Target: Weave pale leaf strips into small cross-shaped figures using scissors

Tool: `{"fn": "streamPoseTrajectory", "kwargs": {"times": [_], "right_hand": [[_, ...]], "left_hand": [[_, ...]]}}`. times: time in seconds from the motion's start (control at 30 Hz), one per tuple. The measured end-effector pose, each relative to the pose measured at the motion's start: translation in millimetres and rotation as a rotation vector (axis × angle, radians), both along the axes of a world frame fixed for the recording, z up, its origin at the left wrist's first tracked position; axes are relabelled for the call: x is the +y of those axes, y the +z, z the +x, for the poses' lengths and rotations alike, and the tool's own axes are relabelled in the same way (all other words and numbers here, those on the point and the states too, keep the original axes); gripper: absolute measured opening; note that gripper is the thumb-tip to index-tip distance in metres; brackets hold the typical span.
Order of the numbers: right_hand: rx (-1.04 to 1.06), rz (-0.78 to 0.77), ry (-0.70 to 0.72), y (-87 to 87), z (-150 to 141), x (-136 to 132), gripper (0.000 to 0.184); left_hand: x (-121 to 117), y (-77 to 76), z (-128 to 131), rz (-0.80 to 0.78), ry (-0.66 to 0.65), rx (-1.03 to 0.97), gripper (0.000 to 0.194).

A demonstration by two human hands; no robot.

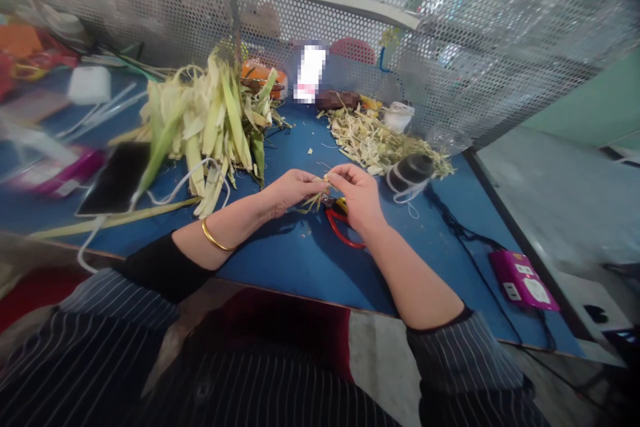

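Observation:
My left hand (296, 189) and my right hand (356, 195) meet over the middle of the blue table, fingertips pinched together. Between them is a small piece of corn husk (315, 200), its thin strips hanging below my left fingers. Just under my right hand lie scissors with red handles (345, 230), partly covered by that hand. To the right stands a dark spool (410, 173) wound with pale thread. A big bundle of corn husks (210, 120) lies to the left. Beyond my hands is a heap of husk scraps (373, 140).
A phone (114, 177) with a white cable lies at left, near a white box (90, 85). The purple power strip (524, 280) and black cords are at right. A perforated metal screen (330, 20) closes off the back, with a lit, blurred screen (310, 73) before it.

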State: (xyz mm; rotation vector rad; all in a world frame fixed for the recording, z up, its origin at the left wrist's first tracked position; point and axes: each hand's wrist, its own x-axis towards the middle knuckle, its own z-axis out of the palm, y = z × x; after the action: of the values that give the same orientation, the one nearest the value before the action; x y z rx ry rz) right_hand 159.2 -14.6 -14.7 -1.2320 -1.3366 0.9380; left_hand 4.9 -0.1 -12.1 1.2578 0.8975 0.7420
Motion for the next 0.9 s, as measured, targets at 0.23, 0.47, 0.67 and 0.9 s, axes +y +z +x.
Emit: {"fn": "streamPoseTrajectory", "kwargs": {"times": [0.23,0.47,0.67,0.9], "right_hand": [[0.047,0.0,-0.059,2.5,-0.3,0.6,0.014],[0.052,0.032,-0.033,9.6,2.5,-0.2,0.018],[0.031,0.003,0.001,18.4,12.5,3.2,0.031],[-0.028,-0.18,0.214,18.6,13.4,-0.1,0.031]], "left_hand": [[-0.6,1.4,-1.2,0.117,-0.029,0.034,0.032],[1.2,3.3,-0.6,0.073,0.089,0.041,0.025],[4.3,9.7,-7.0,0.01,0.07,-0.056,0.027],[3.1,16.6,-9.4,0.045,0.026,0.11,0.027]]}}
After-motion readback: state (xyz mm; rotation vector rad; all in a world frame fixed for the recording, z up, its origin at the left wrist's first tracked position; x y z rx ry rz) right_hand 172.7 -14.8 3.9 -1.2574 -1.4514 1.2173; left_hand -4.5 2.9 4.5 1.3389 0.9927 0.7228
